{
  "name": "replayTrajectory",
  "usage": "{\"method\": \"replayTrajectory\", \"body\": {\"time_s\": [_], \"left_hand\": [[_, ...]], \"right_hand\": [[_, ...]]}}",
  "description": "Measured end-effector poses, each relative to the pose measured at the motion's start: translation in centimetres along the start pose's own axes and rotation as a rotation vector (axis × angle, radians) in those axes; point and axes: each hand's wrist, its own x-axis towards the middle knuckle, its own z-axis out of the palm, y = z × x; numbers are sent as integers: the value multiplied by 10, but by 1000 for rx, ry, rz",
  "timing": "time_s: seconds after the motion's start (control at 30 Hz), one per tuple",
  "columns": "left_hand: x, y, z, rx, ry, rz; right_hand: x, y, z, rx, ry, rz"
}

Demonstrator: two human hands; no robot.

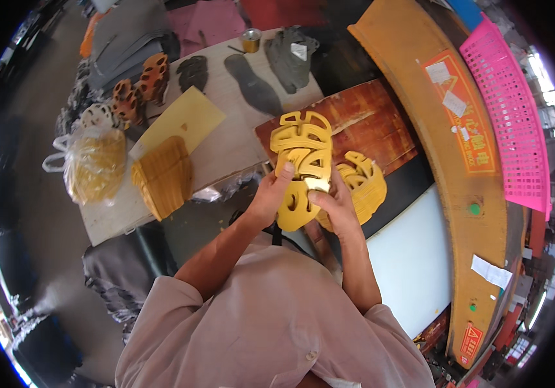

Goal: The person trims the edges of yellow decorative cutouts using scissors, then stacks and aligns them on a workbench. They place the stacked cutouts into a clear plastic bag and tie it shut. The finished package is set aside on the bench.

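Observation:
Both of my hands grip a stack of yellow cut-out shoe upper pieces (301, 138), held flat in front of my body. My left hand (271, 195) is closed on its left edge, with the thumb on top. On the opposite edge my right hand (339, 202) is closed too, its thumb pressing the upper face near a shiny pale patch. The fingers beneath are hidden. Just right of my right hand, a second pile of similar yellow pieces (369, 186) lies at the edge of a worn reddish-brown board (381, 123).
At left are a plastic bag of yellow pieces (96, 165), stacked yellow sheets (164, 174) and brown cut-out uppers (154, 74). A dark sole (251, 84) and a small tin (250, 42) lie farther back. An orange machine frame (449, 129) and pink basket (507, 116) stand at right.

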Motion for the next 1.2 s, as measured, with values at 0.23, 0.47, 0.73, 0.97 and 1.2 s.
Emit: {"method": "replayTrajectory", "body": {"time_s": [0.23, 0.47, 0.73, 0.97, 1.2], "left_hand": [[-79, -60, -42, 210, 367, 17], [-122, -48, -71, 87, 454, 131], [-111, -22, -133, -3, 366, 71], [-87, 4, -193, -168, 157, -58], [-50, 28, -157, -171, -197, -91]], "right_hand": [[-40, 97, 23, 216, -20, 152], [-41, 121, 55, 226, -196, 109], [-12, 136, 113, 58, -123, 225], [21, 138, 158, -309, -77, 197], [1, 87, 153, -184, 129, 25]]}}
